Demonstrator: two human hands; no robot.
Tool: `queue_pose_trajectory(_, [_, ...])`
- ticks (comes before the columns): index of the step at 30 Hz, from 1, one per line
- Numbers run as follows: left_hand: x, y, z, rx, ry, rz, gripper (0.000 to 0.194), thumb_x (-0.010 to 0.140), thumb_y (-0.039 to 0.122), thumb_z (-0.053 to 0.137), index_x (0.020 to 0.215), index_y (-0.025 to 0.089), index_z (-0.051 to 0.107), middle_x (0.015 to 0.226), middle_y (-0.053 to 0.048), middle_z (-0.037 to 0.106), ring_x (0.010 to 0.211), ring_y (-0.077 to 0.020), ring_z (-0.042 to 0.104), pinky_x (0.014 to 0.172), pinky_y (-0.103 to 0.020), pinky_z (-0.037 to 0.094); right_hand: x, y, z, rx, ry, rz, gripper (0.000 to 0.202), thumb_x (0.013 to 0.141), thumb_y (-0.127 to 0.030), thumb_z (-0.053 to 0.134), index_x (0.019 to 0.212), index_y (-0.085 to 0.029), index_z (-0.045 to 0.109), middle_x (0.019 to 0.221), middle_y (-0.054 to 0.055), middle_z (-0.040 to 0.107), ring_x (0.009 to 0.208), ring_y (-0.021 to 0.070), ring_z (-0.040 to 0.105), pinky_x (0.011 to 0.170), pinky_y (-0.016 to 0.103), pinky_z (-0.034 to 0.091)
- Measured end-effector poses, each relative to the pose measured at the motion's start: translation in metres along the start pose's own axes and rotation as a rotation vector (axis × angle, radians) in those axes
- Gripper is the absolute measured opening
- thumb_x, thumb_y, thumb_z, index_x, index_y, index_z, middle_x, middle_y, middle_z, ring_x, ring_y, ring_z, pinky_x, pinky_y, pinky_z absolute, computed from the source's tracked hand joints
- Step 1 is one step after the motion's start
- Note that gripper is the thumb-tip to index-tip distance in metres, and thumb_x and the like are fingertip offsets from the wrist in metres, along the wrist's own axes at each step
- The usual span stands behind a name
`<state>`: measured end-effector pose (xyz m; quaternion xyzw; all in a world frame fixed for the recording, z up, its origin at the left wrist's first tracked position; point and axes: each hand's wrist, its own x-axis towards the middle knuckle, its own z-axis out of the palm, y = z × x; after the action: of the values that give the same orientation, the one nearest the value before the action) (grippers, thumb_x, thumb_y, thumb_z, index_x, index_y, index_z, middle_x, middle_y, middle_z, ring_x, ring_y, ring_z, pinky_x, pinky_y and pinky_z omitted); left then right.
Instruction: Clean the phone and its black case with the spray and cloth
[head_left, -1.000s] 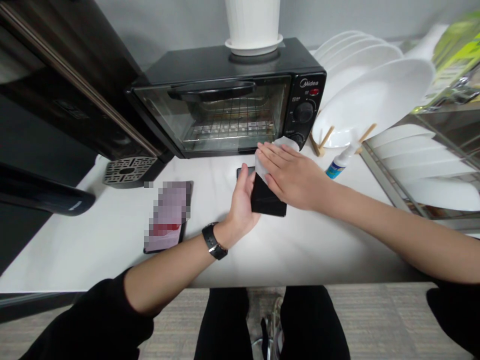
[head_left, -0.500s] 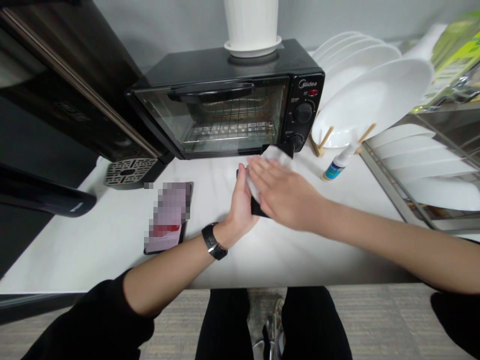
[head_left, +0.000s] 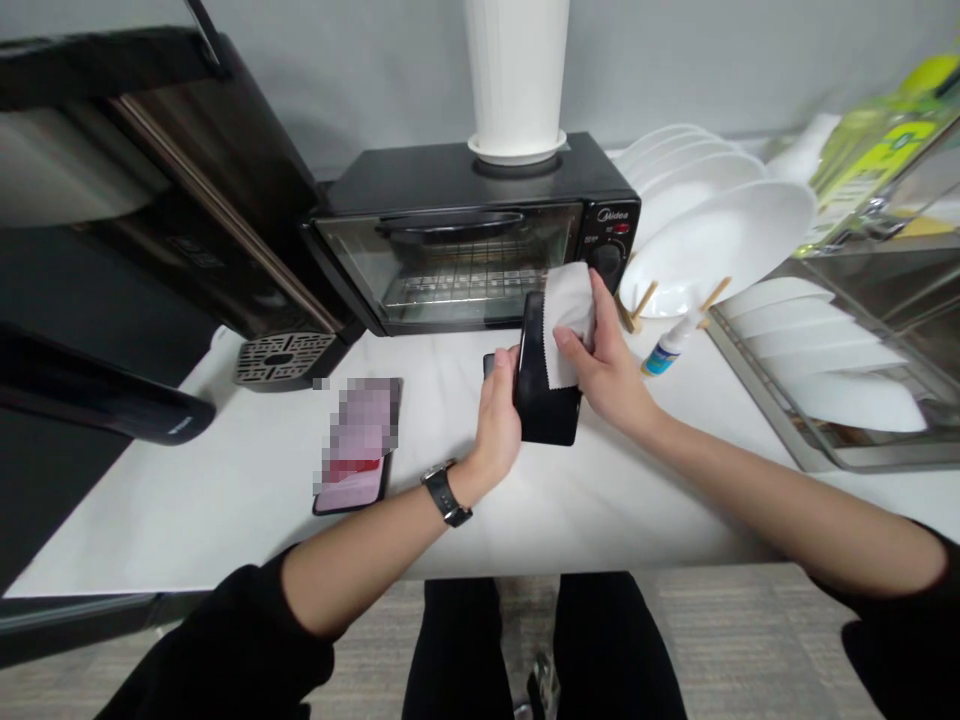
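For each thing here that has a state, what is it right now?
Left hand: grips black phone, tilted up.
Right hand: presses white cloth on it.
Toaster oven: door shut.
Second phone: flat, screen lit.
Spray bottle: lying down.

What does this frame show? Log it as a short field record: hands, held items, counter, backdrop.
left hand: grips the black phone by its left edge, lifted and tilted above the counter
right hand: presses a white cloth against the phone's upper face
counter: white; second phone lies flat, left of the hands; small spray bottle lies to the right
backdrop: black toaster oven with a white pot on top; white plates in a rack
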<state>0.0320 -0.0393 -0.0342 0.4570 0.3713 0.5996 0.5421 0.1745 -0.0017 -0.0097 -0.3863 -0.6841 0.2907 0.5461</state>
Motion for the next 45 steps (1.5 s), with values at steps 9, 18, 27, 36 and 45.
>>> queue_pose_trajectory(9, [-0.007, 0.013, 0.000, 0.376, 0.034, 0.341, 0.026, 0.108, 0.043, 0.047, 0.122, 0.024, 0.059, 0.119, -0.005, 0.066, 0.112, -0.0197, 0.061, 0.102, -0.034, 0.047, -0.039, -0.016, 0.023, 0.726, 0.013, 0.506, 0.036, 0.082, -0.059, 0.080, 0.095, -0.026, 0.072, 0.097, 0.001, 0.079, 0.094, 0.0217, 0.074, 0.086, 0.034, 0.060])
queue_pose_trajectory(18, [0.002, 0.016, -0.009, 0.701, 0.006, 0.602, 0.030, 0.105, 0.036, 0.053, 0.130, 0.024, 0.063, 0.133, -0.010, 0.057, 0.128, -0.0234, 0.054, 0.113, -0.039, 0.043, -0.034, -0.014, 0.018, 0.899, 0.003, 0.622, 0.047, 0.074, -0.068, 0.082, 0.088, -0.024, 0.075, 0.090, 0.002, 0.081, 0.103, 0.0253, 0.074, 0.091, 0.037, 0.061])
queue_pose_trajectory(27, [0.012, 0.017, -0.011, 0.347, 0.142, 0.501, 0.029, 0.105, 0.041, 0.055, 0.129, 0.027, 0.066, 0.128, -0.004, 0.069, 0.122, -0.0203, 0.064, 0.110, -0.035, 0.048, -0.042, -0.009, 0.024, 0.808, -0.217, 0.515, 0.042, 0.079, -0.047, 0.086, 0.114, -0.026, 0.072, 0.106, 0.000, 0.079, 0.095, 0.0170, 0.072, 0.089, 0.031, 0.058])
queue_pose_trajectory(36, [0.014, 0.012, -0.009, 0.315, 0.048, 0.352, 0.030, 0.104, 0.045, 0.057, 0.125, 0.026, 0.067, 0.130, -0.005, 0.071, 0.122, -0.0217, 0.065, 0.109, -0.036, 0.051, -0.034, -0.001, 0.017, 0.835, -0.132, 0.520, 0.032, 0.076, -0.044, 0.090, 0.091, -0.022, 0.073, 0.079, -0.003, 0.076, 0.066, 0.0120, 0.067, 0.069, 0.026, 0.056])
queue_pose_trajectory(45, [0.006, 0.000, -0.005, 0.265, -0.019, 0.113, 0.049, 0.104, 0.057, 0.049, 0.141, 0.027, 0.060, 0.153, -0.006, 0.058, 0.148, -0.0242, 0.048, 0.127, -0.041, 0.033, -0.037, 0.007, 0.018, 0.704, -0.087, 0.594, 0.041, 0.080, -0.058, 0.082, 0.074, -0.019, 0.073, 0.062, -0.002, 0.070, 0.050, 0.0103, 0.056, 0.051, 0.023, 0.045])
